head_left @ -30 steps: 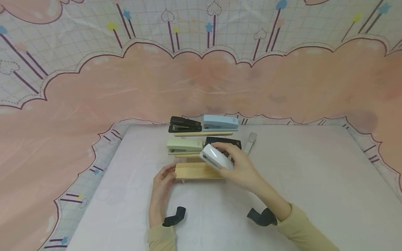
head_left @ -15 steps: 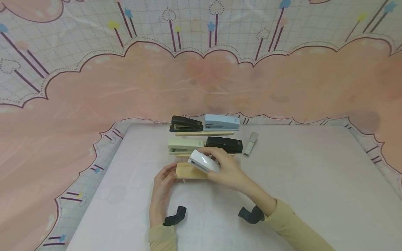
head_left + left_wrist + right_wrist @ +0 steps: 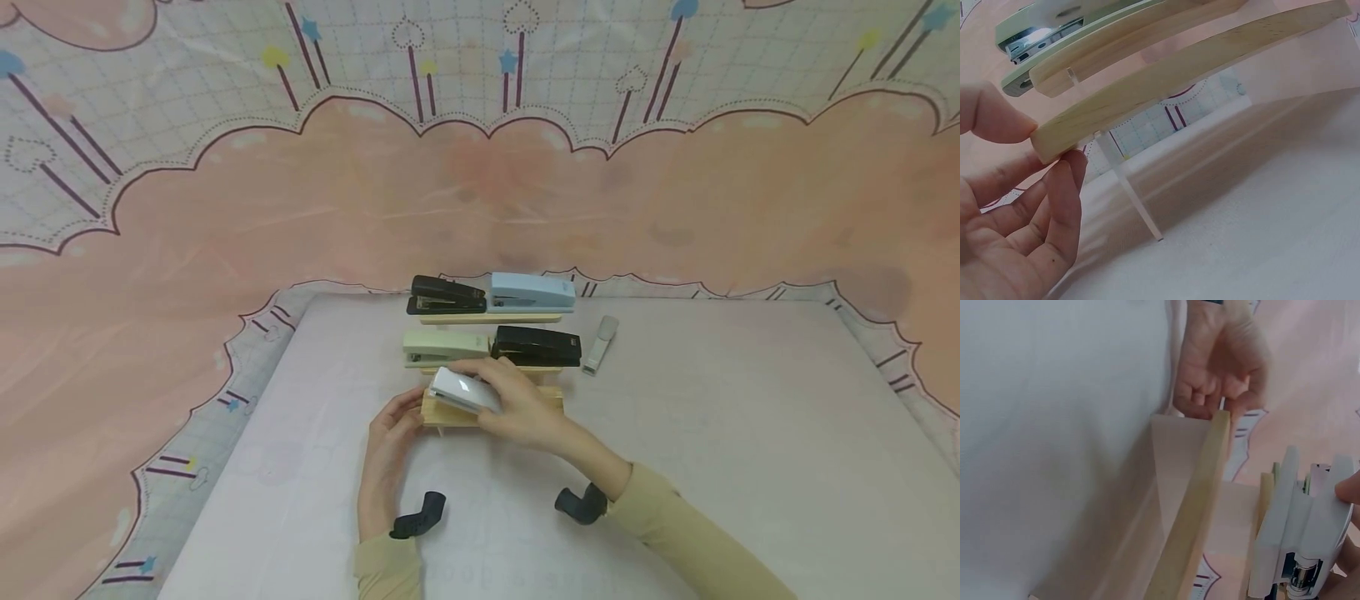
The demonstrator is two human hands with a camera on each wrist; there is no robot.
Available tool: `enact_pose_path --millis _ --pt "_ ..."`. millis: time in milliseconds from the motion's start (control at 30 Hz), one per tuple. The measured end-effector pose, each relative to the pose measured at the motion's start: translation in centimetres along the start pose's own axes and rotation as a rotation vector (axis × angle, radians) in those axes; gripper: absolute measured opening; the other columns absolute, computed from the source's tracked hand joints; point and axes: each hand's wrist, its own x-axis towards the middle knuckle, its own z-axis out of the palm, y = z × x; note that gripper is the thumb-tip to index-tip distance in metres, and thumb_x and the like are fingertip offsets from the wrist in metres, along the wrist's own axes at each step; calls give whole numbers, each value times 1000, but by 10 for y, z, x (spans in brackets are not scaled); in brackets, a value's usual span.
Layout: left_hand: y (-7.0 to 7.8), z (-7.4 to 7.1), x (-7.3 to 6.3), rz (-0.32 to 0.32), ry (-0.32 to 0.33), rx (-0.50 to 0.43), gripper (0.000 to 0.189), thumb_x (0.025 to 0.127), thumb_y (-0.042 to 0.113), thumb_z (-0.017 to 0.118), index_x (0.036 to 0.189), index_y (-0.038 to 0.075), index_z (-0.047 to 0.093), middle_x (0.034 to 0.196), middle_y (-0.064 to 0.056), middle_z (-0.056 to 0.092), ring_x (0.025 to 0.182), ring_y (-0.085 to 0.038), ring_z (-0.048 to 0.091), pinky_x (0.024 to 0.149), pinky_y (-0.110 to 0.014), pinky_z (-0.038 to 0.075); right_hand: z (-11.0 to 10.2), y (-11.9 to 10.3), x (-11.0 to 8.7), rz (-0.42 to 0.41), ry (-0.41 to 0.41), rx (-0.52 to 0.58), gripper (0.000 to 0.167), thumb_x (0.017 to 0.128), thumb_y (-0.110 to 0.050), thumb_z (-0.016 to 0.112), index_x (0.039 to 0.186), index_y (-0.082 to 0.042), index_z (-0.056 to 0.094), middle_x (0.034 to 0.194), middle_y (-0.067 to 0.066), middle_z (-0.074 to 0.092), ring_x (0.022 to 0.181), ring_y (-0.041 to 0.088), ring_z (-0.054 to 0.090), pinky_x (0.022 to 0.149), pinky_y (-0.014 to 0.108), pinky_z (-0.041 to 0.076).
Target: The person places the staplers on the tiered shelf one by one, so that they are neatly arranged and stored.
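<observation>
A tiered display stand has wooden boards on clear supports. My left hand (image 3: 386, 454) pinches the left end of its lowest front board (image 3: 1191, 78), thumb on top and fingers beneath. My right hand (image 3: 528, 412) grips a white stapler (image 3: 462, 389) from its right side, tilted over that front board. In the right wrist view the white stapler (image 3: 1322, 519) hangs beside the board, its metal parts showing. Behind it on the middle tier sit a pale green stapler (image 3: 446, 345) and a large black stapler (image 3: 538, 344).
The top tier bears a smaller black stapler (image 3: 446, 294) and a light blue stapler (image 3: 532, 292). A small grey-and-white tool (image 3: 601, 345) lies on the white table (image 3: 720, 417), right of the stand. A patterned cloth backdrop (image 3: 555, 200) rises behind the table.
My right hand has carried the white stapler leftward and down, closer over the front board, and it tilts less. The large black stapler shows fully now. My left hand stays at the board's end.
</observation>
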Motion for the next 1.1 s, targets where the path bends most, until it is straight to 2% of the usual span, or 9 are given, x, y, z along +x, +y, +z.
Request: enact_pose_path --millis 233,433,700,867,1100 --pt "-1 0 1 14 -16 1 44 86 -6 50 129 -6 51 105 6 63 97 -6 62 82 -19 50 10 5 7 -74 -13 -88 63 82 4 62 138 -21 49 136 2 56 118 22 49 98 40 42" --pt "-1 -2 1 6 -14 1 44 86 -6 51 130 -6 51 103 8 65 95 -6 61 80 -20 48 18 5 11 -112 -18 -187 64 83 5 59 140 -21 48 135 4 58 121 23 50 101 44 40" --pt "-4 -4 0 4 -5 -3 38 85 -6 52 122 2 58 101 11 65 93 -6 60 80 -21 47 29 4 16 -108 -34 -302 61 88 3 56 142 -23 45 136 3 57 120 23 50 103 44 40" --pt "-4 -6 0 2 -11 25 43 83 -8 50 125 -2 55 103 13 65 94 -6 61 81 -21 48 35 1 17 -103 -63 -377 62 90 1 55 144 -25 42 139 5 55 124 25 50 106 49 38" --pt "-3 -8 -2 -14 -23 55 47 83 -8 49 129 -4 51 108 12 63 96 -5 61 83 -21 47 40 -1 18 -99 -66 -407 61 90 0 56 145 -23 42 140 4 54 124 24 50 109 50 36"
